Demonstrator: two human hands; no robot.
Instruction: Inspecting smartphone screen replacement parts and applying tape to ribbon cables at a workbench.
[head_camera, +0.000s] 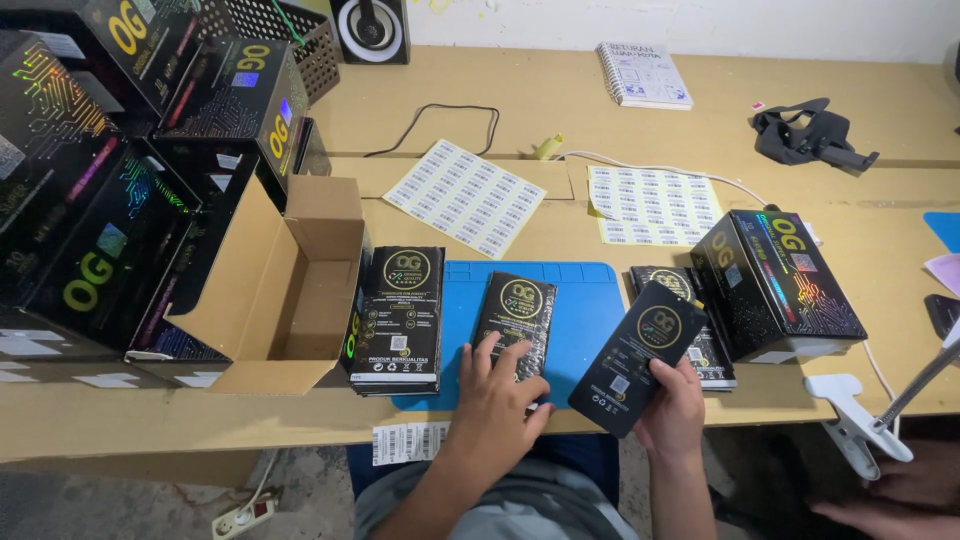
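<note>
Wooden surface (560, 100), blue mat (590, 300): your left hand (497, 395) flat, fingers spread, pressing black pack (517, 315); your right hand (672, 405) closed around second black pack (640, 355).

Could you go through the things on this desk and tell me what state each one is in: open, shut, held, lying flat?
Cardboard box: open, flaps out, lying on its side.
Black packet: flat on the blue mat, left hand pressing on it.
Second black packet: lifted and tilted, gripped by the right hand.
Packet stack: lying flat beside the box.
Black carton: closed.
Spiral notebook: closed.
Label sheets: flat.
</note>
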